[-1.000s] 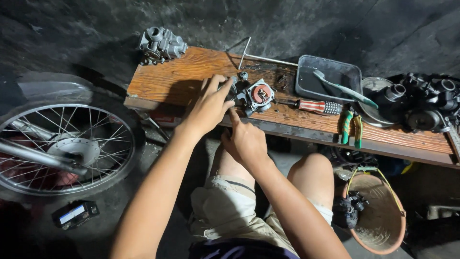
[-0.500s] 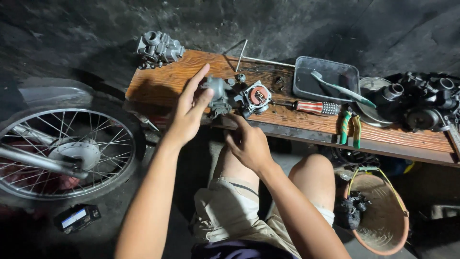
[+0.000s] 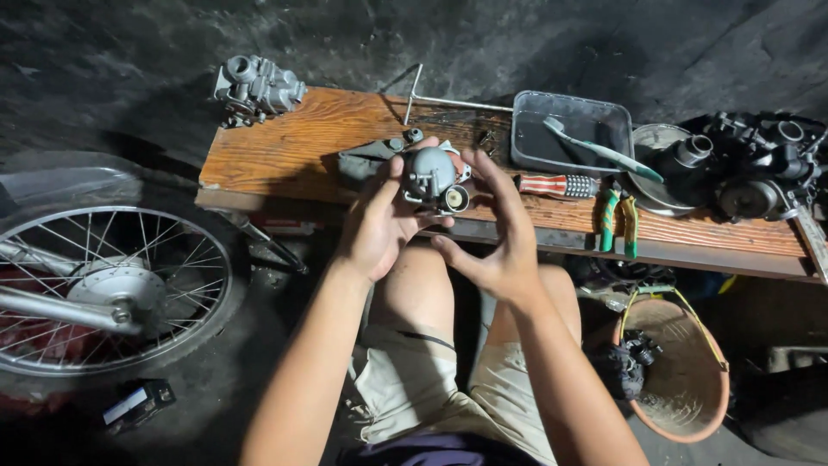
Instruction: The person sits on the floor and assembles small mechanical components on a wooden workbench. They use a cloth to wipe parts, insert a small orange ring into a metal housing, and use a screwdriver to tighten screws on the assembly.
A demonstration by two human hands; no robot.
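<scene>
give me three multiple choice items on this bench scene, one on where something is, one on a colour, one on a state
1. Where does the second carburetor sit?
A. on the plank's far left corner
B. in the basket
C. inside the grey tray

2. What colour are the handles of the pliers?
A. blue
B. green
C. black

3. How is the carburetor between the hands held?
A. lying on the floor
B. resting in the tray
C. lifted above the wooden plank

Answers:
1 A, it stands at the plank's far left end, by the dark wall.
2 B, the grips are green.
3 C, the left hand grips it while the right hand cups beside it.
</scene>
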